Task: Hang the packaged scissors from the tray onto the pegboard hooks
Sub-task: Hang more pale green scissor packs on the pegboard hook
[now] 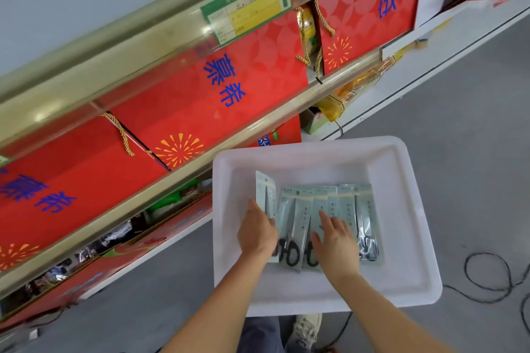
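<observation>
Grey floor is lying under everything, and near the person's feet a light sneaker (305, 329) is showing beside a black cable (487, 281) that is curling to the right. Just above it, a white plastic tray (401, 238) is sitting on the floor with a fanned row of packaged scissors (364, 209) lying flat inside, their black handles pointing toward the person. Both bare hands are reaching into the tray. The left hand (256, 233) is gripping one package (265, 195) at the left end of the row and this one is standing tilted up from the others. The right hand (335, 241) is resting on the middle packages with its fingers straight and spread. Beyond the tray, a shelf with gold-coloured rails (172, 46) is holding big red gift boxes (200, 100) with blue characters and gold cord handles, and a green and yellow label (249, 3) is sticking on the upper rail.
</observation>
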